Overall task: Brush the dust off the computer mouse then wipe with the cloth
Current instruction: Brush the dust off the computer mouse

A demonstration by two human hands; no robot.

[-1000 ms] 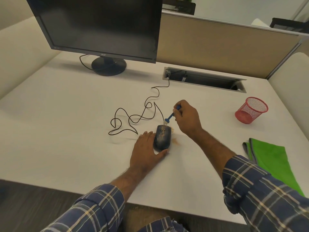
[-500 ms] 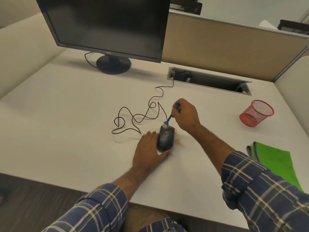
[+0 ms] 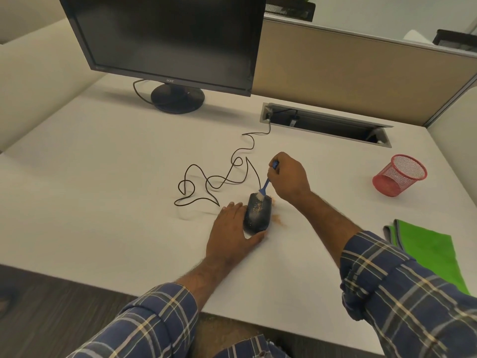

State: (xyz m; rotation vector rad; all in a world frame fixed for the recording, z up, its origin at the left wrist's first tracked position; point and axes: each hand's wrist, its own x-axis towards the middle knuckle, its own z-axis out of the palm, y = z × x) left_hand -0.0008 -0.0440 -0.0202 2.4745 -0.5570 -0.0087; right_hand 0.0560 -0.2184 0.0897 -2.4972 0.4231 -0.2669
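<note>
White office desk (image 3: 103, 177), black monitor (image 3: 165, 40) at the back, tan partition behind. You're in the brushing step. Your right hand (image 3: 289, 177) is closed around the small blue-handled brush (image 3: 265, 186); its pale bristles sit on the far end of the black corded computer mouse (image 3: 256, 213), just below your grip. Your left hand (image 3: 232, 231) lies flat and spread, pressed against the mouse's left side and near end, bracing it, not wrapped around it. Orange-brown dust specks cover the mouse top; a few lie on the desk just right of it. Judgement: brushing isn't finished. Next, stroke toward the near end and keep the brace steady. The folded green microfibre cloth (image 3: 426, 251) lies untouched, well right of your brush grip, past the forearm.
</note>
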